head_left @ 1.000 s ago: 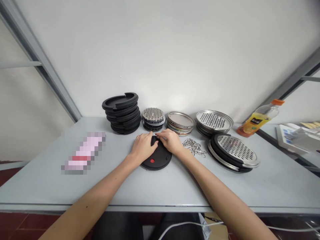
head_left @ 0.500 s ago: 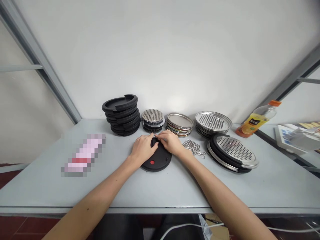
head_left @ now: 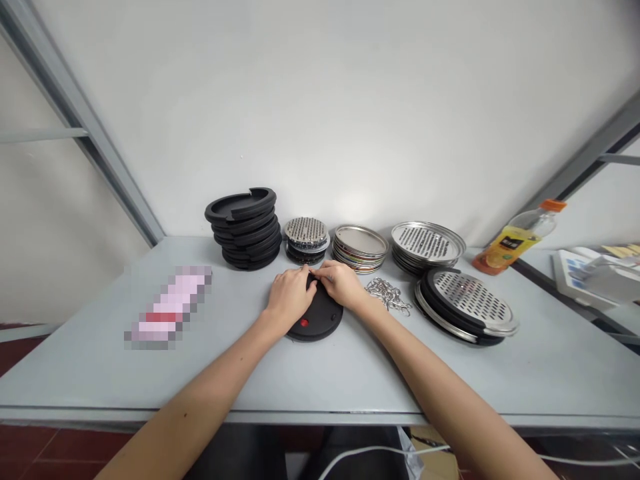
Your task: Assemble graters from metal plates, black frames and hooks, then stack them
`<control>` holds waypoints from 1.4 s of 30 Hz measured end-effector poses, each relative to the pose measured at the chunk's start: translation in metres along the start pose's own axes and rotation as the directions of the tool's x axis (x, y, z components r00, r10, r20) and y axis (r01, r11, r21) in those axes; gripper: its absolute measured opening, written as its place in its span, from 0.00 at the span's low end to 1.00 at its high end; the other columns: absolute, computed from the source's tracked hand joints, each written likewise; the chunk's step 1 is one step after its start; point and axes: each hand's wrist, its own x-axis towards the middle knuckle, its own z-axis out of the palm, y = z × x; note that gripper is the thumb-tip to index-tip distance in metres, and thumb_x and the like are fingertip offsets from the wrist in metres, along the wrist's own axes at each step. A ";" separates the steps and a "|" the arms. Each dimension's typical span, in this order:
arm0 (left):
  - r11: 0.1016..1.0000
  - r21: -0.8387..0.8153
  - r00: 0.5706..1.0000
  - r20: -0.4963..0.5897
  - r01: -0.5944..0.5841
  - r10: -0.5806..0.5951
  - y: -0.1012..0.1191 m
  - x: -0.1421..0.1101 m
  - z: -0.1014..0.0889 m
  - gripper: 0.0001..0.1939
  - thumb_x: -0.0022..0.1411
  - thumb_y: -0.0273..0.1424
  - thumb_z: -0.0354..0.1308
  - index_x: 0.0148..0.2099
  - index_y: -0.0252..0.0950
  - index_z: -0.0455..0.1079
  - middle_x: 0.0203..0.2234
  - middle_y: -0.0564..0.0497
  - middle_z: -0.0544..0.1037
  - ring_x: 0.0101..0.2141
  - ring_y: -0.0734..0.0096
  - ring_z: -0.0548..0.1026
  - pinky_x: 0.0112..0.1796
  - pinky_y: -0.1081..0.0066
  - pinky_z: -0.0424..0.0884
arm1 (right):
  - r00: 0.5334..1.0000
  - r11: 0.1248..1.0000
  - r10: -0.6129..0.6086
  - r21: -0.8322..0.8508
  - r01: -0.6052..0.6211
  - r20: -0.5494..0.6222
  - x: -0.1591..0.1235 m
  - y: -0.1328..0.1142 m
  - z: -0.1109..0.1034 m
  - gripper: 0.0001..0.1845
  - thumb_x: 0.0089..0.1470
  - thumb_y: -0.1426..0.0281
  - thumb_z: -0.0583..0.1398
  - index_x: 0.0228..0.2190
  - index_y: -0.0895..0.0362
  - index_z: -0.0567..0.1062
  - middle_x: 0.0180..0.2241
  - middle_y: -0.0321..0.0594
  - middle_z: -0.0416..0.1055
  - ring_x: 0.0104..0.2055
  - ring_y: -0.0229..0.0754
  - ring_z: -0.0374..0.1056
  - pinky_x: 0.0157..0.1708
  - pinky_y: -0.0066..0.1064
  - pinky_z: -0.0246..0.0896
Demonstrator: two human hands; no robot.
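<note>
A flat round black rubber disc (head_left: 320, 321) with a red spot (head_left: 304, 323) lies on the grey table (head_left: 100, 380), in the middle of the view. My left hand (head_left: 290, 298) presses on its far left part, and my right hand (head_left: 341, 283) rests at its far right edge. The fingertips of both hands meet over the disc's far edge. A small silver piece showed there earlier, and my fingers hide it at this moment. Just right of my right hand lies a heap of silver chain (head_left: 387, 296).
Along the wall stand a stack of slotted black rings (head_left: 244, 230), a stack of perforated discs (head_left: 306, 241), stacked metal lids (head_left: 361, 248) and perforated steel trays (head_left: 427, 245). A steel grater on black ring (head_left: 467, 307), a juice bottle (head_left: 515, 239) and a pixelated pink object (head_left: 167, 308) are nearby.
The silver piece between my fingertips has gone from sight. My left hand has shifted slightly right and my fingers sit closer together. The disc has barely moved.
</note>
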 end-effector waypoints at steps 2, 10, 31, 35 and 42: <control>0.999 -0.032 1.000 0.003 -0.001 0.001 -0.002 0.001 0.003 0.21 0.64 0.33 0.52 0.58 0.32 0.66 0.47 0.41 0.77 0.46 0.56 0.75 0.44 0.64 0.69 | 1.000 1.000 0.003 -0.009 -0.003 0.006 0.000 -0.001 0.000 0.16 0.60 0.75 0.53 0.40 0.54 0.79 0.32 0.41 0.73 0.37 0.39 0.68 0.36 0.25 0.57; 0.987 -0.140 0.997 0.000 -0.074 0.075 -0.008 0.007 0.009 0.19 0.63 0.29 0.51 0.55 0.29 0.68 0.45 0.39 0.77 0.47 0.58 0.75 0.48 0.66 0.69 | 0.999 0.996 0.014 -0.087 -0.010 0.036 0.000 -0.008 -0.002 0.17 0.59 0.74 0.53 0.44 0.53 0.78 0.32 0.41 0.71 0.33 0.38 0.67 0.32 0.26 0.55; 0.990 -0.070 0.989 0.074 -0.125 0.130 -0.006 0.007 0.000 0.15 0.64 0.27 0.50 0.51 0.31 0.69 0.43 0.41 0.78 0.44 0.59 0.76 0.46 0.66 0.70 | 0.995 0.990 0.056 -0.134 -0.044 0.086 0.001 -0.016 -0.001 0.16 0.55 0.79 0.53 0.39 0.58 0.79 0.32 0.43 0.69 0.34 0.40 0.66 0.35 0.27 0.56; 0.992 -0.045 0.989 0.079 -0.122 0.125 -0.004 0.006 -0.002 0.13 0.64 0.27 0.49 0.49 0.32 0.69 0.43 0.41 0.77 0.43 0.59 0.76 0.44 0.66 0.71 | 0.992 0.986 0.061 -0.158 -0.044 0.107 0.001 -0.018 -0.001 0.16 0.55 0.78 0.53 0.39 0.57 0.79 0.32 0.43 0.69 0.35 0.40 0.66 0.35 0.28 0.56; 0.991 -0.003 0.985 0.109 -0.137 0.136 0.000 0.006 -0.004 0.13 0.65 0.25 0.48 0.48 0.31 0.69 0.42 0.41 0.77 0.41 0.59 0.77 0.42 0.65 0.71 | 0.988 0.977 0.091 -0.205 -0.065 0.121 -0.001 -0.022 -0.003 0.16 0.55 0.78 0.52 0.36 0.58 0.79 0.33 0.44 0.70 0.33 0.40 0.66 0.33 0.28 0.54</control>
